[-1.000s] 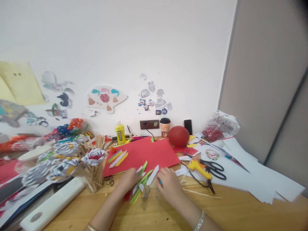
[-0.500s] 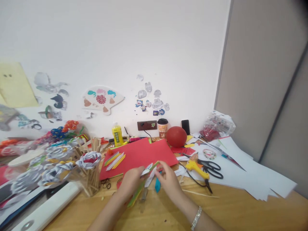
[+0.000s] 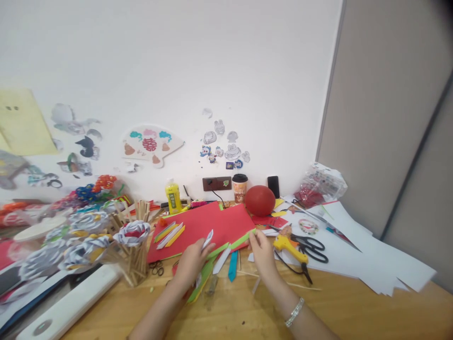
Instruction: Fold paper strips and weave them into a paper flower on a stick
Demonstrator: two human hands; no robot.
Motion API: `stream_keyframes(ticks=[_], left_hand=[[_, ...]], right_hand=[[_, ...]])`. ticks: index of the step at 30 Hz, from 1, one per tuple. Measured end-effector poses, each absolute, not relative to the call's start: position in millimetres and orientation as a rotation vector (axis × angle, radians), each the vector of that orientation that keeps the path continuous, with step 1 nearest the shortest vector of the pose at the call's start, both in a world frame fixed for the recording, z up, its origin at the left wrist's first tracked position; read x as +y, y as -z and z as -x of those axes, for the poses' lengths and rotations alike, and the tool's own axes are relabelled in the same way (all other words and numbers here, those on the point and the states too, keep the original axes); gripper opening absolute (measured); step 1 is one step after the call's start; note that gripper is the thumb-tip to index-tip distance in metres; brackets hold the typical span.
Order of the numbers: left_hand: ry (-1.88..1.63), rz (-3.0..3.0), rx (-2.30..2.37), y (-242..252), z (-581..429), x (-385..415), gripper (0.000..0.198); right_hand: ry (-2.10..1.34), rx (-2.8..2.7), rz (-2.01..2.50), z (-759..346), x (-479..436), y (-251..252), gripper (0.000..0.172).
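My left hand [image 3: 191,263] rests on a pile of coloured paper strips [image 3: 203,276] at the front edge of a red paper sheet [image 3: 208,225], and a white strip [image 3: 208,238] stands up between its fingers. My right hand [image 3: 261,250] pinches the right end of a long green strip [image 3: 233,244] that runs back toward the left hand. A blue strip [image 3: 232,265] and a white strip [image 3: 222,259] lie on the wooden table [image 3: 339,307] between the two hands.
A yellow glue gun [image 3: 292,248] and black scissors [image 3: 313,246] lie right of my right hand on white sheets [image 3: 371,262]. A red ball [image 3: 260,200], a cup [image 3: 239,188] and a yellow bottle [image 3: 172,196] stand by the wall. Paper flowers on sticks [image 3: 132,245] stand at left.
My right hand has moved right and away from the left hand, drawing the green strip out long. The blue strip it was holding now lies on the table.
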State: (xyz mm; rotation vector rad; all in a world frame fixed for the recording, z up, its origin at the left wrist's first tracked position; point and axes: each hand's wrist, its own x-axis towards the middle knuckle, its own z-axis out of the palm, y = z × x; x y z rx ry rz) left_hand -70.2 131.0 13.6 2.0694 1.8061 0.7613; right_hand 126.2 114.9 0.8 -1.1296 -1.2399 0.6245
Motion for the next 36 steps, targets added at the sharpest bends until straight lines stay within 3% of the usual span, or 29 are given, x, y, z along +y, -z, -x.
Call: stream_keyframes(ticks=[5,10,26,32,36], left_hand=[[-1.018,-1.976,1.47,-15.7,56.9,121.6,0.037],[-0.894,-1.945,1.173,-20.8,41.1,108.0,0.033],[-0.793,-2.064,1.271,-5.3,39.3,111.4,0.024],[-0.822,-2.036,1.242,-7.0,35.2,109.2,0.02],[-0.853,-1.932,1.147,-5.2,33.8,109.9,0.022]], right_hand=[[-0.896,-1.268,1.006,-113.9,108.6,-2.9,0.027],[-0.912,-1.246,0.979,-110.6,100.6,-8.1,0.025],[-0.53,-1.24,1.196,-126.1,100.4,-15.7,0.023],[-0.769,-1.327,1.158,-110.1,101.9,-3.7,0.023],[-0.951,-1.243,1.12,-103.8,104.6,4.5,0.014]])
